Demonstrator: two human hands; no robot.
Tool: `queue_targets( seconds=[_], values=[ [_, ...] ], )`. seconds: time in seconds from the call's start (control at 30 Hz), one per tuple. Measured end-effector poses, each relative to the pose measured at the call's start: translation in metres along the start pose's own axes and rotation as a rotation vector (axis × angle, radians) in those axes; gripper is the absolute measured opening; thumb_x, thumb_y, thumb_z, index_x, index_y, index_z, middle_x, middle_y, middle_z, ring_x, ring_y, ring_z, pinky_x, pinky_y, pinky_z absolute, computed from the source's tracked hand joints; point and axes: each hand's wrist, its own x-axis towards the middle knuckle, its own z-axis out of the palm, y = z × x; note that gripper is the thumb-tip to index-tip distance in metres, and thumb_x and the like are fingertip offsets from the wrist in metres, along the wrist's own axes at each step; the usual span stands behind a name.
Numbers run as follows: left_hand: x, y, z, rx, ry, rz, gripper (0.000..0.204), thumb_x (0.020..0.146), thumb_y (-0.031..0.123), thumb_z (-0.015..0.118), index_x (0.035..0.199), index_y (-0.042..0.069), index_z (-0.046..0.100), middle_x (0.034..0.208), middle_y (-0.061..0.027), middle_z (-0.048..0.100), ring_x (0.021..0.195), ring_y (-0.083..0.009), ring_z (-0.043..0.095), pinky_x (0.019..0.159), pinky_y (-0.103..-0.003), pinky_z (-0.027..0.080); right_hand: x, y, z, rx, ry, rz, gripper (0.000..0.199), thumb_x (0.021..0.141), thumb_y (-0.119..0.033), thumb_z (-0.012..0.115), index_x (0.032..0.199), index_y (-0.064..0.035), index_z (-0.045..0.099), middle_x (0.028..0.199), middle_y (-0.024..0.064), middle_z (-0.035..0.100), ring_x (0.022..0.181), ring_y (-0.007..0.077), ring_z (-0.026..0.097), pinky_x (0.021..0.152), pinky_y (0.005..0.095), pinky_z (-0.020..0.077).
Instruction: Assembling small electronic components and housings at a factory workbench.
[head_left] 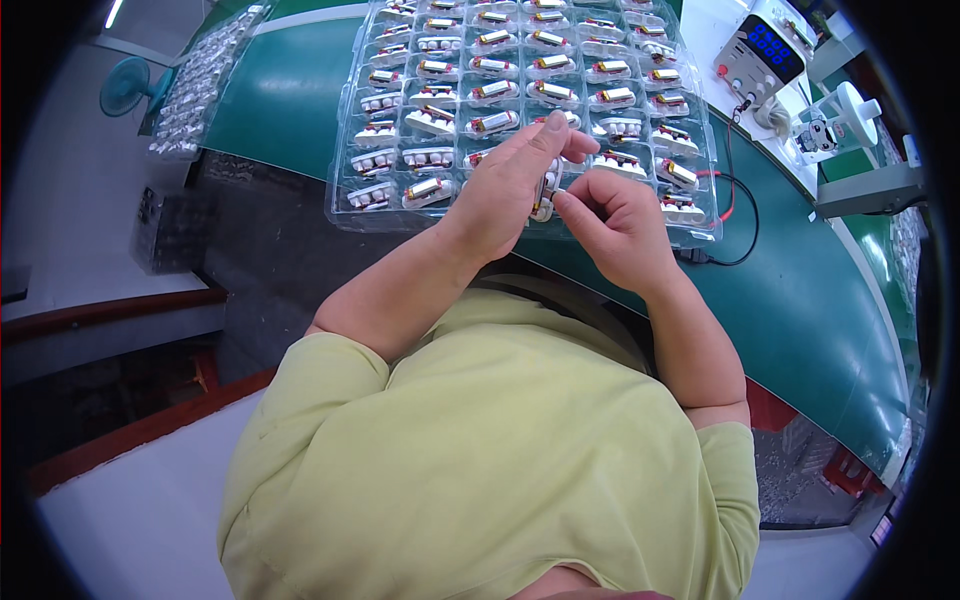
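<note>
Over the near edge of a clear plastic tray, my two hands meet around one small white part that has a metallic piece on it. My left hand is closed around it, and its fingers hide most of the part. Thumb and bent index finger of my right hand pinch at the part's right side; what exactly they grip there is too small to make out. In the tray's compartments sit several similar white assemblies, many with a silver block and red and yellow bits on top.
The tray rests on a green-topped table. To the right stand a power supply with a blue-lit display, red and black leads, a white cup-like container and a grey metal bar. Another filled tray and a teal fan are at far left.
</note>
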Motion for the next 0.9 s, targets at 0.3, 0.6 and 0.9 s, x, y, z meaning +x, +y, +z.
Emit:
queue_targets(
  seconds=[0.3,0.6,0.9],
  values=[
    [-0.001,-0.026,0.012,0.504,0.049,0.276,0.042,0.102,0.038,0.04,0.11,0.002,0.061,0.106,-0.0068,0.054,0.093,-0.013,0.051,0.088,-0.029,0.043,-0.002,0.01,0.002,0.024,-0.02,-0.02,0.013,0.087,-0.013,0.064,0.082,-0.001,0.063,0.061,0.0044,0.055,0.054,0.0107,0.049,0.051,0.0268,0.0388],
    [-0.008,0.037,-0.105,1.349,0.262,0.23,0.015,0.079,0.013,0.071,0.091,0.004,0.069,0.086,-0.0086,0.061,0.077,-0.0188,0.06,0.072,-0.031,0.048,0.004,0.012,-0.012,0.104,0.204,0.057,0.016,0.091,-0.015,0.065,0.082,-0.001,0.062,0.064,-0.0009,0.056,0.059,0.0051,0.049,0.051,0.0239,0.037],
    [-0.012,0.04,-0.123,1.496,0.157,0.207,0.014,0.07,0.012,0.076,0.078,0.007,0.066,0.085,-0.0081,0.059,0.089,-0.0265,0.058,0.077,-0.037,0.047,0.014,0.012,-0.012,-0.471,0.401,-0.585,0.017,0.072,-0.003,0.075,0.087,-0.0054,0.067,0.069,0.0066,0.063,0.061,0.0235,0.059,0.053,0.0334,0.0455]
  ],
)
